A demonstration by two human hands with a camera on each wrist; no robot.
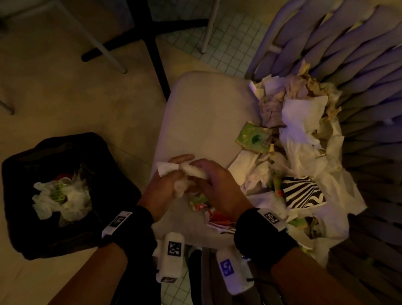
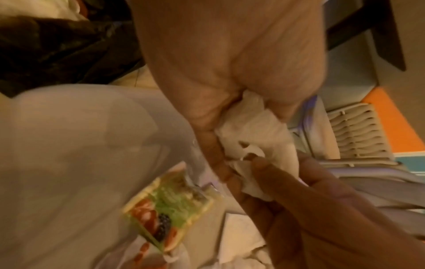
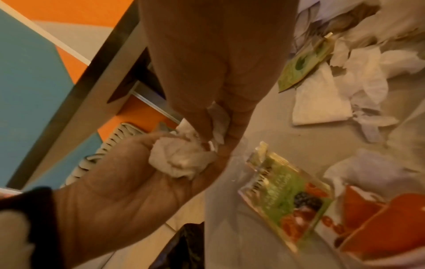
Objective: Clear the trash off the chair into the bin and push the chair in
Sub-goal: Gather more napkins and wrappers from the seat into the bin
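Observation:
Both hands meet over the front left of the grey chair seat (image 1: 198,117). My left hand (image 1: 170,174) cups a crumpled white tissue (image 1: 188,173) in its palm, thumb curled over it. My right hand (image 1: 208,171) pinches the same wad from the right. In the right wrist view the tissue (image 3: 181,156) lies in the left hand's palm (image 3: 128,182) and bunches between the right hand's fingers (image 3: 236,116). A heap of napkins and wrappers (image 1: 299,147) covers the seat's right side. The bin (image 1: 37,234), lined with a black bag, stands on the floor to the left.
A fruit-print wrapper (image 3: 287,203) and red packaging (image 3: 377,223) lie on the seat just under my hands. A zebra-striped paper (image 1: 302,192) sits in the heap. The chair's woven back (image 1: 386,97) curves round the right. Table legs (image 1: 155,55) and another chair (image 1: 60,13) stand beyond.

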